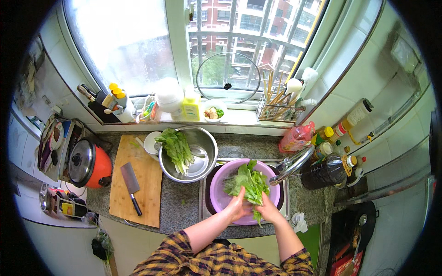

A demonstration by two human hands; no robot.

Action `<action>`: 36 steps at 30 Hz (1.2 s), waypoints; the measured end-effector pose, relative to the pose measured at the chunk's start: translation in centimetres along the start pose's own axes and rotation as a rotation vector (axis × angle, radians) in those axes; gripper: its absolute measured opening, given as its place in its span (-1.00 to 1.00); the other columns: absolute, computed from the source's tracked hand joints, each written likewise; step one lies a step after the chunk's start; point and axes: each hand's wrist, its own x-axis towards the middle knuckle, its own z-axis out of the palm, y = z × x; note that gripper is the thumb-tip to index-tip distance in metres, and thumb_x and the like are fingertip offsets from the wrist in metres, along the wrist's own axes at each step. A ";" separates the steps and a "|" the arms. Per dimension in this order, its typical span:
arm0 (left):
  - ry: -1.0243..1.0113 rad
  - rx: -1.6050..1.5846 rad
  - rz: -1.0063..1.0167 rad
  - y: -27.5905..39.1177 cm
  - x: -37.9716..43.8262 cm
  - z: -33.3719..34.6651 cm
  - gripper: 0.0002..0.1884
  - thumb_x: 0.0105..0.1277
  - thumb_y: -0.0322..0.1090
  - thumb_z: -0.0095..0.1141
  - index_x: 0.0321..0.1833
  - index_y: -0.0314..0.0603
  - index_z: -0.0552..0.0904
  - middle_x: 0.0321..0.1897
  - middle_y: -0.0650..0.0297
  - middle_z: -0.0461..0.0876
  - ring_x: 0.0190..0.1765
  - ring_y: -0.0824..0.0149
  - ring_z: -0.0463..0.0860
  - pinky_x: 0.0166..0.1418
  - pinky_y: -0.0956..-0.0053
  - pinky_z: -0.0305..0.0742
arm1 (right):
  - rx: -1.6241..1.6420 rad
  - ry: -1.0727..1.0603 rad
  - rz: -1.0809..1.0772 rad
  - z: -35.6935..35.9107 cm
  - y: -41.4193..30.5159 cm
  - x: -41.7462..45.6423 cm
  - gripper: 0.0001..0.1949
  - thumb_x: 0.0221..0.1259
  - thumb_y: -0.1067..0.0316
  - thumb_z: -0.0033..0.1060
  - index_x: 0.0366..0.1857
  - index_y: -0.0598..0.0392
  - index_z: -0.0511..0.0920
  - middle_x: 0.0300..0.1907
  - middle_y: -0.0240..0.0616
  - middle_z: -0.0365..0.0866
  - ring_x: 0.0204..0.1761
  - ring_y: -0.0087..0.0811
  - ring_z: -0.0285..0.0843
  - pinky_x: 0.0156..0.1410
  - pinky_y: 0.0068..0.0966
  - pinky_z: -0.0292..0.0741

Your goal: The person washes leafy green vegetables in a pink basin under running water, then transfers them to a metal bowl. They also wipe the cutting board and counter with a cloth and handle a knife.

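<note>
Both of my hands are over a pink-purple plastic basin (218, 203) set in the steel sink (203, 214). Leafy greens (249, 183) are bunched between them, with leaves fanned toward the far side and one hanging by the near rim. My left hand (238, 208) has its thumb up against the bunch, its fingers partly hidden beneath. From the right, my right hand (267, 209) grips the stems. The curved faucet (293, 167) reaches over the basin's right side. Left of the sink, a stainless steel bowl (205, 151) holds another bunch of greens (175, 148).
A cleaver (130, 179) lies on a wooden cutting board (138, 210) at left, beside a red rice cooker (100, 165). Bottles, including a large dark one (323, 172), crowd the right. Along the windowsill are a glass lid (228, 74) and a wire chopstick rack (279, 110).
</note>
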 end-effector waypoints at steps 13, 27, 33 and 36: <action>0.293 -0.011 0.135 -2.2 4.9 0.3 -0.66 0.29 -0.51 0.04 0.13 -0.32 0.45 -0.11 0.06 0.60 -0.12 0.15 0.64 -0.07 0.22 0.58 | -0.341 -0.051 0.019 2.5 -1.7 -4.0 -0.36 0.02 0.47 0.11 0.30 0.25 0.20 0.15 0.20 0.39 0.25 0.14 0.33 0.33 -0.21 0.32; 0.096 0.090 0.748 13.6 -3.7 -0.5 -0.63 0.24 -0.57 0.07 0.14 -0.24 0.48 -0.03 0.21 0.61 -0.05 0.28 0.62 0.03 0.36 0.55 | -0.199 0.030 -0.360 6.5 -12.4 4.5 -0.25 0.08 0.46 0.16 0.38 0.22 0.01 0.24 0.26 0.28 0.28 0.17 0.30 0.35 -0.20 0.32; 0.145 0.187 0.875 26.4 -2.3 -9.1 -0.67 0.24 -0.55 0.13 0.07 -0.23 0.47 -0.16 0.24 0.61 -0.17 0.32 0.63 -0.06 0.37 0.56 | -0.226 0.071 -0.348 14.7 -15.0 17.8 -0.32 0.05 0.48 0.18 0.29 0.29 0.09 0.14 0.26 0.39 0.20 0.16 0.40 0.28 -0.22 0.39; 0.203 0.280 0.950 29.4 -0.6 -12.2 -0.63 0.22 -0.52 0.19 0.10 -0.22 0.46 -0.14 0.25 0.60 -0.13 0.35 0.60 -0.03 0.39 0.53 | -0.303 0.056 -0.285 18.0 -14.1 22.3 -0.33 0.01 0.46 0.23 0.25 0.29 0.16 0.10 0.23 0.42 0.14 0.18 0.44 0.25 -0.19 0.41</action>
